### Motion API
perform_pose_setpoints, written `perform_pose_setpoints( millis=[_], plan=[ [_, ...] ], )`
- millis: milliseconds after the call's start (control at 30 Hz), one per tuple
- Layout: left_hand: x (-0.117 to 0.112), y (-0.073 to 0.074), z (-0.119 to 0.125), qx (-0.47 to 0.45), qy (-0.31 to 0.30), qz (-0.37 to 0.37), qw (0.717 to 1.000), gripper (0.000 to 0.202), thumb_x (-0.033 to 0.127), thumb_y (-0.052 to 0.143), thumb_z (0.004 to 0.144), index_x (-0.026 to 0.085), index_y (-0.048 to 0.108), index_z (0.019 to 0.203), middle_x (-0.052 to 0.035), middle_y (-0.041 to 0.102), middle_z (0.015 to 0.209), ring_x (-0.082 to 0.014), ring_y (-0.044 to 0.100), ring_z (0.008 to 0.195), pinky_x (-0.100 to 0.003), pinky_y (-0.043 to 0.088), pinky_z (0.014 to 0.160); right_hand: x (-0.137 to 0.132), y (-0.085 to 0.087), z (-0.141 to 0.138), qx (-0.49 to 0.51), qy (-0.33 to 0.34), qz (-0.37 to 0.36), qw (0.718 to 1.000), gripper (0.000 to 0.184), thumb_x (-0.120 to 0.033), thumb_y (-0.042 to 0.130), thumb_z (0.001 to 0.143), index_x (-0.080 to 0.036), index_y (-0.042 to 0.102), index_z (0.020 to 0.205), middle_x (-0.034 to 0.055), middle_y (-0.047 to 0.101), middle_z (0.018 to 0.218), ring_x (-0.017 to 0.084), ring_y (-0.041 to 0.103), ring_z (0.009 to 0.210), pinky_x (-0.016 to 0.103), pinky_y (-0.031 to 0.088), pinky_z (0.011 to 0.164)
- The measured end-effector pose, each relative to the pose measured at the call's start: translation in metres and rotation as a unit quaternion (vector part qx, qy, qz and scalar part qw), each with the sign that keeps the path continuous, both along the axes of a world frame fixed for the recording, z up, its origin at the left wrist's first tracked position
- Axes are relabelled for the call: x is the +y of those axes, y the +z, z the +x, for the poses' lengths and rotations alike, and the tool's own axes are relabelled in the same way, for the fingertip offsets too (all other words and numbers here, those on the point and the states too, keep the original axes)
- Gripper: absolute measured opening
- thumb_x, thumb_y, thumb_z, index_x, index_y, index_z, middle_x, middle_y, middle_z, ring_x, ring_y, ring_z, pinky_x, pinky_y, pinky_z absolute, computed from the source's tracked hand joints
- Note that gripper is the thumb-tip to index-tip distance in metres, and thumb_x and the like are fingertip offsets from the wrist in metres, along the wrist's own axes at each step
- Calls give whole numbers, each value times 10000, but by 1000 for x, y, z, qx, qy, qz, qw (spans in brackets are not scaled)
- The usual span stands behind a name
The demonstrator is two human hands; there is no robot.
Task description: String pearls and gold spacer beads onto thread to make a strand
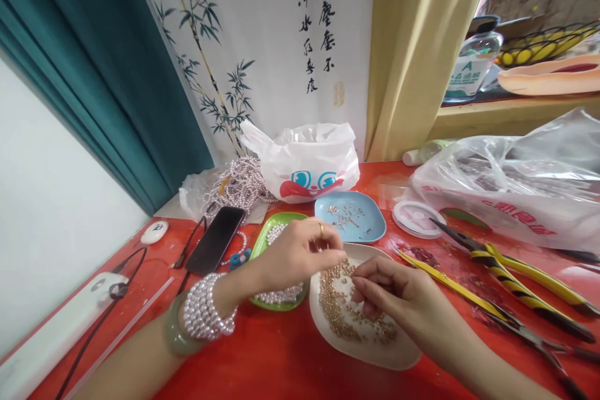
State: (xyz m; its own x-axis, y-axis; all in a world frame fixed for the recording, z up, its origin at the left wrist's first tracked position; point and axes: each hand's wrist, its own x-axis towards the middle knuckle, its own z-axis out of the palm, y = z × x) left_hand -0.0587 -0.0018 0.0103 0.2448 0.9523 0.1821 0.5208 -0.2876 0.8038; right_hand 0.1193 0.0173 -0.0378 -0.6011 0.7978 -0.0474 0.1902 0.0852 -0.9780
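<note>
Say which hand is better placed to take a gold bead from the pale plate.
Likely the right hand: it hangs over the pale plate, close to the gold beads. The left hand reaches across the green tray, nearer the plate's far edge.

Gold beads [334, 303], cream plate [391, 357], red table [281, 353]

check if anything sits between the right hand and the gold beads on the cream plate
Nothing visible does: the right hand reaches over the cream plate, close by the loose gold beads. The left hand is off to one side, not between them.
</note>
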Motion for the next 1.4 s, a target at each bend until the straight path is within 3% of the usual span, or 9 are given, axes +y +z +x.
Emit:
perform_pose_setpoints(
  millis=[133, 333, 633, 800, 867, 933, 1067, 1167, 1400],
  plan=[
    [15, -1, -22, -55, 23, -34, 998, 214, 305, 472, 793, 158, 627, 789, -48, 620, 699, -147, 555, 665, -251, 397, 605, 2, 1, 2, 4, -7, -8, 1000, 168, -325, 504, 771, -178, 525, 691, 4, 609, 597, 103, 549, 497, 211, 414, 472],
    [33, -17, -57, 121, 21, -39, 992, 90, 203, 580, 660, 178, 663, 685, -34, 655, 666, -149, 570, 609, -241, 369, 568, 1, 6, 1, -3, -23, -20, 1000, 191, -330, 525, 742, -174, 509, 634, -8, 578, 531, 92, 511, 455, 197, 373, 425],
    [38, -42, -56, 181, 44, 5, 982, 65, 166, 611, 601, 197, 655, 638, -3, 640, 630, -140, 528, 573, -238, 302, 546, 3, 3, 2, -5, -25, -4, 1000, 201, -335, 495, 773, -170, 534, 666, 3, 591, 537, 104, 528, 480, 218, 420, 476],
    [39, -40, -52, 168, 73, 5, 983, 37, 177, 611, 627, 187, 647, 623, -21, 638, 655, -151, 530, 611, -263, 327, 594, 3, 3, 0, -21, -44, -8, 999, 173, -326, 497, 762, -173, 531, 687, -11, 556, 528, 107, 524, 489, 220, 414, 482],
    [36, -35, -44, 110, 94, 1, 989, 65, 208, 591, 671, 178, 647, 685, -38, 640, 706, -153, 532, 642, -272, 347, 611, 3, 3, 0, -2, -54, -20, 998, 147, -313, 498, 754, -171, 532, 734, -15, 557, 569, 99, 516, 488, 219, 415, 483],
    [30, -29, -30, -45, 101, -42, 993, 94, 233, 612, 676, 162, 638, 733, -51, 633, 747, -148, 534, 667, -268, 374, 612, 4, 3, 0, 9, -68, -28, 997, 138, -302, 502, 747, -168, 530, 762, -19, 553, 589, 89, 500, 477, 214, 410, 478],
    [14, -26, 1, -327, 55, -211, 919, 168, 219, 696, 623, 130, 621, 744, -52, 615, 762, -120, 546, 691, -233, 410, 614, 5, 4, 2, 5, -86, -9, 996, 151, -301, 492, 760, -162, 524, 708, -29, 525, 566, 73, 454, 447, 200, 379, 454],
    [6, -31, 12, -380, 56, -259, 886, 169, 197, 718, 613, 118, 627, 732, -50, 621, 757, -101, 552, 688, -205, 410, 614, 4, 4, 3, -7, -93, 19, 995, 174, -307, 476, 772, -161, 516, 685, -38, 492, 540, 69, 418, 432, 196, 344, 435],
    [9, -42, 9, -419, 69, -260, 867, 157, 162, 724, 618, 109, 633, 733, -45, 630, 754, -84, 556, 680, -173, 417, 598, 0, 0, 5, -20, -103, 77, 992, 135, -241, 450, 746, -166, 498, 645, -44, 433, 513, 83, 392, 455, 200, 314, 436]
  ],
)
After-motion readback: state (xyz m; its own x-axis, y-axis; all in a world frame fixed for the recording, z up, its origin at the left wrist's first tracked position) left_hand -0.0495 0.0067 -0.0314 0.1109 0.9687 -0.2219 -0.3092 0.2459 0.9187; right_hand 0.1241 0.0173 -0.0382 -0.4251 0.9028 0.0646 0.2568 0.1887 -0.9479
